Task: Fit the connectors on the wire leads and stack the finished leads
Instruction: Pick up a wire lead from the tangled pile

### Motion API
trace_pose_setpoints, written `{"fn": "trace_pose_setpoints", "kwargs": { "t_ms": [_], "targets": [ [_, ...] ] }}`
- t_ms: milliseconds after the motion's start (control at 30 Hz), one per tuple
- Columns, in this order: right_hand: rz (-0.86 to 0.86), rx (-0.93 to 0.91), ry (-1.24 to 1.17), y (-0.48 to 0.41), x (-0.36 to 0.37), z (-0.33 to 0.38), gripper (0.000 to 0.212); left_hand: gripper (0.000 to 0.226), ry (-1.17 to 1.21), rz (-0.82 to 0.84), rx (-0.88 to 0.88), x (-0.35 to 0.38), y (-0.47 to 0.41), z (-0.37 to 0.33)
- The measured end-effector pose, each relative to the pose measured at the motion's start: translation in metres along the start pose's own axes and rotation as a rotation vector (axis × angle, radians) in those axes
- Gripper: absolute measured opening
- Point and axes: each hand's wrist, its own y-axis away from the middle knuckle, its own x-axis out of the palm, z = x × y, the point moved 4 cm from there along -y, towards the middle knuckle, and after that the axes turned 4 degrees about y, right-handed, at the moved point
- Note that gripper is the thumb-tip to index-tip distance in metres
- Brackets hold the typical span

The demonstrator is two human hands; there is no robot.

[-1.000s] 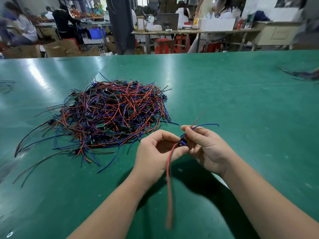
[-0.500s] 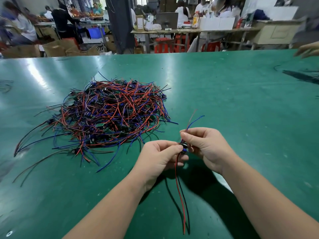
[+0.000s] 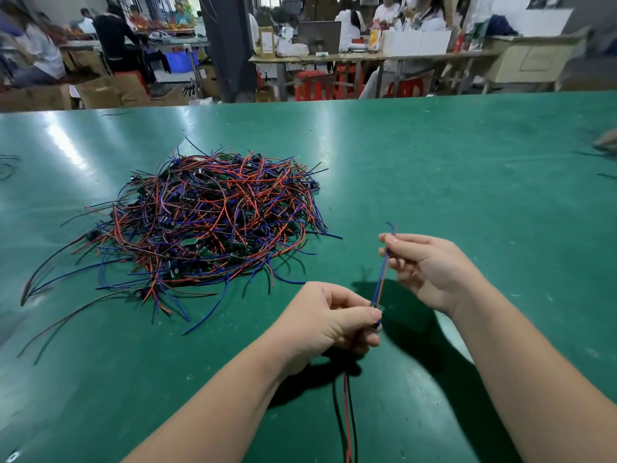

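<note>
Green glossy tabletop [image 3: 467, 195] fills my view. Lower centre, fingers of the left hand [image 3: 330, 324] clamp a small dark connector [image 3: 378, 309]. Fingertips of the right hand [image 3: 430, 269] pinch the thin blue-and-red wire lead [image 3: 381, 274] rising from it (red and black strands trail toward the bottom edge). I see the tangled heap of red, blue and black wire leads [image 3: 213, 222] centre left, well apart.

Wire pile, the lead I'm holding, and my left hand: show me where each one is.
wire pile [image 3: 207, 225]: head view, middle of the tangle.
held lead [image 3: 381, 275]: head view, its blue mid-stretch.
left hand [image 3: 329, 324]: head view, back of the hand.
</note>
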Motion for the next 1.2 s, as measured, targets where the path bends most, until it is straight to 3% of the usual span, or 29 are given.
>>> {"fn": "trace_pose_setpoints", "kwargs": {
  "t_ms": [233, 433, 500, 633, 700, 800, 867, 967, 1033, 1133, 1200],
  "targets": [
    [-0.116, -0.068, -0.165, -0.002, -0.022, 0.011, 0.012, 0.016, -0.080, 0.063, -0.062, 0.002, 0.004, 0.002],
    [-0.143, -0.137, -0.145, -0.003, -0.023, 0.011, 0.013, 0.014, -0.037, 0.108, -0.101, -0.002, 0.006, 0.001],
    [-0.194, -0.168, -0.109, -0.004, -0.025, 0.012, 0.017, 0.011, -0.032, 0.053, -0.068, -0.005, 0.007, -0.001],
    [-0.348, -0.346, 0.324, 0.004, -0.024, 0.020, 0.012, 0.011, 0.113, -0.255, 0.044, -0.020, 0.002, -0.005],
    [-0.195, -0.499, 0.578, 0.014, -0.003, 0.020, 0.015, 0.010, 0.161, -0.355, 0.068, -0.029, 0.000, -0.008],
    [0.157, -0.606, 0.838, 0.033, 0.038, 0.002, 0.023, 0.014, 0.210, -0.360, 0.098, -0.035, -0.001, -0.009],
    [0.142, -0.719, 0.950, 0.038, 0.051, -0.006, 0.021, 0.017, 0.168, -0.294, 0.104, -0.034, -0.001, -0.009],
    [-0.029, -0.775, 0.927, 0.034, 0.042, -0.001, 0.021, 0.018, 0.108, -0.219, 0.101, -0.031, -0.003, -0.011],
    [-0.199, -0.743, 0.917, 0.025, 0.021, 0.010, 0.023, 0.015, -0.090, -0.316, 0.199, -0.040, -0.001, -0.017],
    [-0.512, -0.658, 1.036, 0.011, -0.023, 0.028, 0.017, 0.020, -0.828, -0.616, 0.509, -0.062, 0.011, -0.038],
    [-0.658, -0.528, 1.150, 0.004, -0.052, 0.033, 0.013, 0.027, -1.101, -0.683, 0.494, -0.076, 0.009, -0.039]
  ]
}}
